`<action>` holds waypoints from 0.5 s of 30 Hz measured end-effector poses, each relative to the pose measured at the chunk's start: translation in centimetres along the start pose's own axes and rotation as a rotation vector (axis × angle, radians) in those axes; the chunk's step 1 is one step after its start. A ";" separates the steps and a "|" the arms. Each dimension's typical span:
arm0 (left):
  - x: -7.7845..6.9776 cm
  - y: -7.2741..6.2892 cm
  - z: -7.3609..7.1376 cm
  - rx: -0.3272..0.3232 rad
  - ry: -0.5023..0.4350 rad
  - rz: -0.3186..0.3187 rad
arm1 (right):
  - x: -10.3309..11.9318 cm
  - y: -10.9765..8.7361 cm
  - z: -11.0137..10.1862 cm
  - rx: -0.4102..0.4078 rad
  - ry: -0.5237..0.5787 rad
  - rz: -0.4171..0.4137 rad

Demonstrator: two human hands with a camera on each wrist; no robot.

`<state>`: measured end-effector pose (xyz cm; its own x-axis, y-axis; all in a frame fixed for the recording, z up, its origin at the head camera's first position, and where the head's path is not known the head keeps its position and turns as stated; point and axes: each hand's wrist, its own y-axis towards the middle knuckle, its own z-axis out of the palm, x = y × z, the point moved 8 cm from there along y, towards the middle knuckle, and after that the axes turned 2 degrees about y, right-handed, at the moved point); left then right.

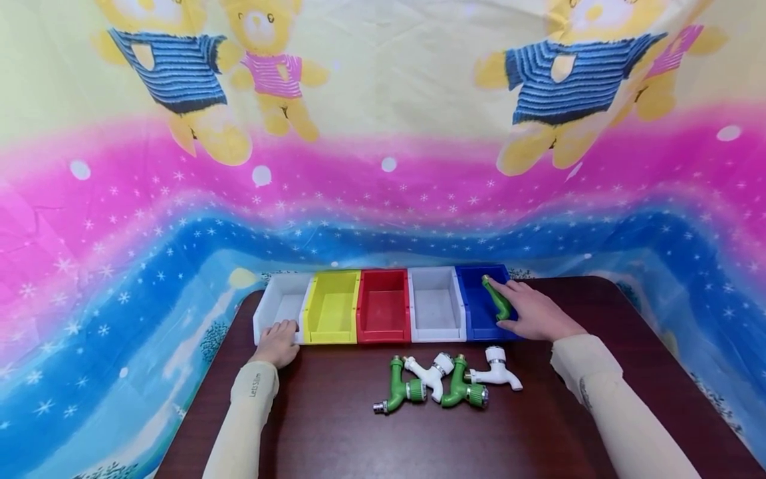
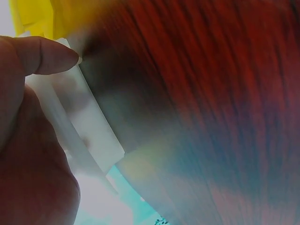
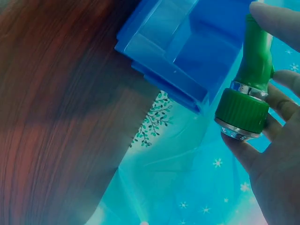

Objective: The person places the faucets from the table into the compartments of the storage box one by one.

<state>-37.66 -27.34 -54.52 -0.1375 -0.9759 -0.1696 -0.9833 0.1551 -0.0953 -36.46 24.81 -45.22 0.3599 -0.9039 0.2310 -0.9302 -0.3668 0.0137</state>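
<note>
My right hand [image 1: 536, 313] holds a green faucet [image 1: 497, 299] over the blue bin [image 1: 479, 332]. In the right wrist view, fingers and thumb close around the faucet, its ribbed green knob [image 3: 241, 111] towards the wrist. At the far left of the row, my left hand [image 1: 278, 343] grips the front wall of a white bin [image 1: 269, 293], fingers over the rim. The left wrist view shows its thumb [image 2: 49, 55] on that bin's front edge. Two more green faucets [image 1: 397, 389] [image 1: 456, 382] and two white ones [image 1: 435, 376] [image 1: 495, 371] lie before the bins.
Between the end bins stand a yellow bin [image 1: 330, 334], a red bin [image 1: 383, 336] and another white bin [image 1: 438, 334], side by side. They sit on a dark brown wooden table [image 1: 347, 439]. A patterned cloth [image 1: 383, 199] with printed bears hangs behind it.
</note>
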 end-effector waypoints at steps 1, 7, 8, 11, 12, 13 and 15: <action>-0.1 0.0 -0.1 0.002 0.001 0.000 | -0.1 0.3 0.1 0.000 -0.002 0.000; -0.1 0.0 0.0 0.003 -0.004 0.001 | -0.2 1.8 0.9 -0.009 0.007 -0.004; 0.0 0.0 0.1 0.006 -0.006 -0.003 | -0.2 2.0 1.0 -0.007 0.011 -0.003; 0.2 0.1 0.3 0.012 -0.006 -0.011 | 0.0 2.6 1.4 0.004 0.020 0.000; 0.3 0.2 0.4 0.013 -0.008 -0.015 | 0.0 2.7 1.6 0.008 0.019 0.000; 0.3 0.2 0.4 0.014 -0.009 -0.014 | 0.1 2.9 1.6 0.009 0.017 -0.002; 0.3 0.3 0.4 0.012 -0.006 -0.008 | 0.2 3.1 1.7 0.010 0.012 -0.005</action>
<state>-37.93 -27.57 -54.99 -0.1287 -0.9761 -0.1751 -0.9829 0.1490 -0.1083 -39.16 23.10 -46.75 0.3633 -0.8996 0.2425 -0.9277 -0.3733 0.0051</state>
